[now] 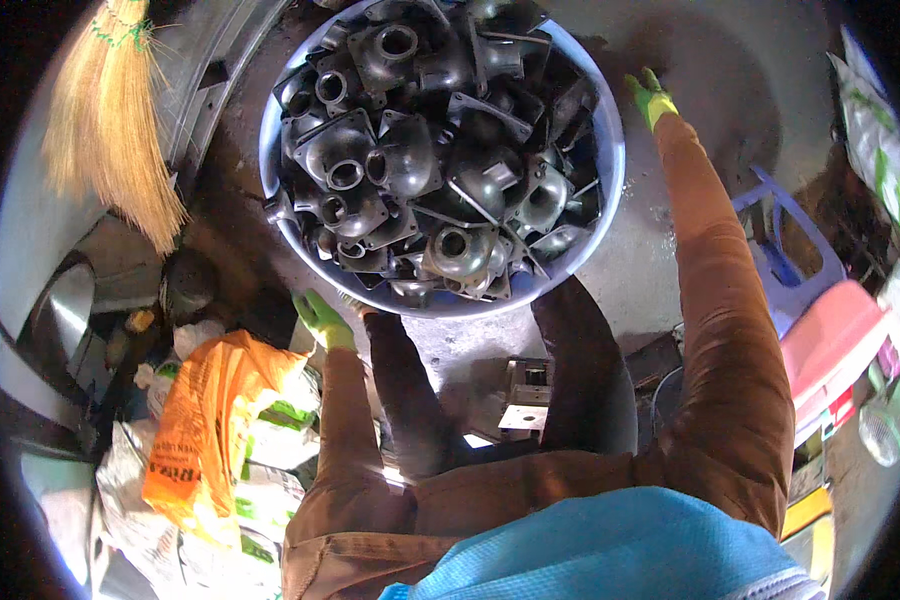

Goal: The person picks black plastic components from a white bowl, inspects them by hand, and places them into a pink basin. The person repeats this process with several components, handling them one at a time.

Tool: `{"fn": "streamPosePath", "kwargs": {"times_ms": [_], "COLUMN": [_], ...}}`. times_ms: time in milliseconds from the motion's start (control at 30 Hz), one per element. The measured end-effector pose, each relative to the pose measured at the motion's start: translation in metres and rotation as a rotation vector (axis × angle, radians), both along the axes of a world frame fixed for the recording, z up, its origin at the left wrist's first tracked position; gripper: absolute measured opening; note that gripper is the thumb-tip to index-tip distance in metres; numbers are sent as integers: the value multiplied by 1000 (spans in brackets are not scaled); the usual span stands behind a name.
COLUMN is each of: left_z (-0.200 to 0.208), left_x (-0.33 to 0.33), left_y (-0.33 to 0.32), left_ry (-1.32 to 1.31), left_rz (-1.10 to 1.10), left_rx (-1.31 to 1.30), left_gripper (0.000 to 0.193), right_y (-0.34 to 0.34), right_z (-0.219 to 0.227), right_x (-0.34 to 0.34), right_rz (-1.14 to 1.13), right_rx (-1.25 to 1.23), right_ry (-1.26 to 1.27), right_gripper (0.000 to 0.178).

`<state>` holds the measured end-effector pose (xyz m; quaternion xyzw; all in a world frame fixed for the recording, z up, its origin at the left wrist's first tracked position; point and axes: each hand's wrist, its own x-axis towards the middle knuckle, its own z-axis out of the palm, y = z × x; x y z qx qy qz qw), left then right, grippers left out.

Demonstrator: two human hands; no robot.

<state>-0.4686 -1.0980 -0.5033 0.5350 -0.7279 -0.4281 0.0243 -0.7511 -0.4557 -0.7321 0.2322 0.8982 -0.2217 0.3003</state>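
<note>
Basin: a wide, round blue basin (610, 150) stands on the concrete floor (730, 90) in front of the person, between the two gloved hands.
Castings: dark grey metal castings (430, 150) with round ports and flat flanges fill the basin to the rim in a loose heap.
Sacks: an orange plastic bag (205, 420) lies on white printed sacks (270, 440) to the person's left.
Broom: a straw broom (110, 120) leans at the upper left, well apart from the basin.
Stools: a pink plastic stool (830, 345) and a blue one (785, 265) sit to the right.
Block: a small grey metal block (528, 395) lies on the floor between the person's legs.
Left hand: the left hand (322, 318), in a green glove, sits at the basin's lower-left rim; the grip itself cannot be made out.
Right hand: the right hand (650, 97), also gloved green, reaches just beside the basin's right rim; whether it clasps the rim cannot be told.
</note>
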Motion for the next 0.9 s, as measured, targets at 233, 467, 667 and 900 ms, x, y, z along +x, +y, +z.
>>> {"fn": "streamPosePath", "kwargs": {"times_ms": [233,467,667,900], "left_z": [14,40,34,81], "left_x": [110,120,175,229], "left_y": [67,62,4,-88], "left_ry": [-420,-500,-470,-380], "left_rz": [66,-28,-51,26], "left_rx": [241,417,425,446], "left_gripper": [59,65,72,69], "right_y": [39,38,-75,-277], "right_z": [-52,84,265,341], "right_x": [-45,28,106,156], "right_rz": [-79,-1085,-851,-185], "right_rx": [142,-428,-1042,-812], "right_ry": [-246,368,470,70], "right_gripper": [63,41,40,37]}}
